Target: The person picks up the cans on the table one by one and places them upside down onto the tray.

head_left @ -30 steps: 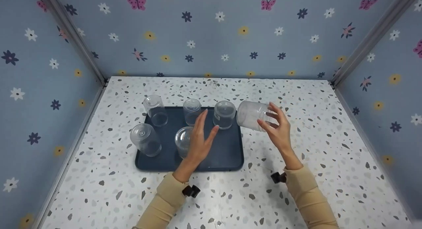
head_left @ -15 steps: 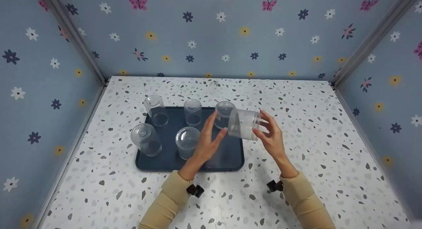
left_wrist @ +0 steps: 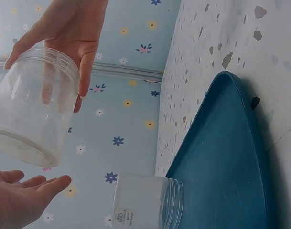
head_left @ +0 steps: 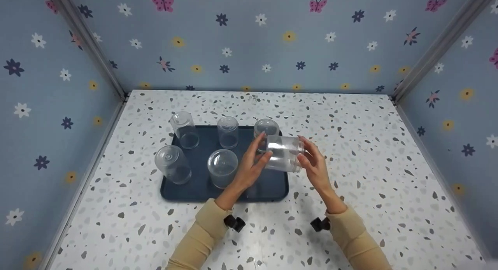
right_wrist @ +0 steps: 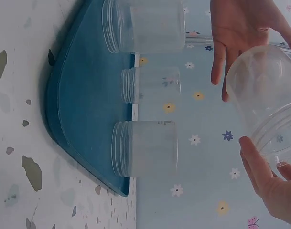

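Observation:
My right hand (head_left: 316, 169) grips a clear plastic jar (head_left: 282, 154) by its threaded mouth end, holding it on its side above the right part of the blue tray (head_left: 268, 190). The base of that jar points toward my left hand (head_left: 249, 168), whose fingers are extended. In the left wrist view a small gap shows between the left hand (left_wrist: 26, 198) and the jar's base (left_wrist: 26, 148). Behind the held jar stands an upside-down jar (head_left: 266, 126), partly hidden; a printed label (left_wrist: 123, 217) shows on it in the left wrist view.
More clear jars stand mouth down on the tray: a wide jar (head_left: 222, 167) near my left wrist, a small jar (head_left: 227, 132) behind it, and two tall jars (head_left: 185, 130) at the left. The speckled table (head_left: 369, 145) surrounds the tray, with flowered walls on three sides.
The right hand has brought the jar left and nearer, from beside the tray to over its right side. My left hand has shifted right toward the jar's base.

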Demonstrator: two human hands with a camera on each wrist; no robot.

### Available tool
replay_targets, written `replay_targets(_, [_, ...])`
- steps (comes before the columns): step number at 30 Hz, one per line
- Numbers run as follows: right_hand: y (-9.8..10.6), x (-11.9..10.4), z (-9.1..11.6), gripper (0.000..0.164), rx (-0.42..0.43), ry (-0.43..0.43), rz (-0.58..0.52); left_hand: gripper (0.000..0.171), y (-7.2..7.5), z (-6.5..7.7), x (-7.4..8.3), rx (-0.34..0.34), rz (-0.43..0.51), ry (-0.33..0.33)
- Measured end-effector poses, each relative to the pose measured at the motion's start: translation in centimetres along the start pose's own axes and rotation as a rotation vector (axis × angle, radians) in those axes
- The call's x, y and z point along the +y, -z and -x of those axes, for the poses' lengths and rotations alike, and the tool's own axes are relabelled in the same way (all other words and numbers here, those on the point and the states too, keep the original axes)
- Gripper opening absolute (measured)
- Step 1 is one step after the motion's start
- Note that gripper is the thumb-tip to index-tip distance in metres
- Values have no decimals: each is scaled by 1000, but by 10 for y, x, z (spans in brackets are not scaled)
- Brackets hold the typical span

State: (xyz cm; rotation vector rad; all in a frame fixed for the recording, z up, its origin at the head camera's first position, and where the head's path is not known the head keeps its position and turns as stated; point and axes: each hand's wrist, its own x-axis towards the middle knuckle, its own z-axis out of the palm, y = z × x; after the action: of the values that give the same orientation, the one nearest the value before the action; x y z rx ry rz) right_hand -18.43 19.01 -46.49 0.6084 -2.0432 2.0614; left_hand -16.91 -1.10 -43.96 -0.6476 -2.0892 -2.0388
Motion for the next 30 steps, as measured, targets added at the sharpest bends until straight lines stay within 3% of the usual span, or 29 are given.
replay_targets(5, [-2, 1, 1, 50, -15, -35, -63, 68, -3, 0, 5, -23, 70, -13])
replay_targets(9, [-2, 1, 0, 53, -28, -53, -98, 65, -4, -1, 4, -33, 86, -5])
replay_targets(13, [-2, 1, -1, 59, -29, -92, -100, 60, -4, -2, 4, -22, 91, 9])
replay_targets(21, [0, 0, 1, 48, -86, -185, -116, 55, -6, -1, 3, 31, 77, 39])
replay_targets(26, [4, 4, 1, 48, -115, -229, -127, 58, -6, -3, -17, 57, 27, 54])
replay_targets(30, [9, 9, 0, 49, -117, -253, -111, 62, -6, -3, -27, 66, -89, 54])
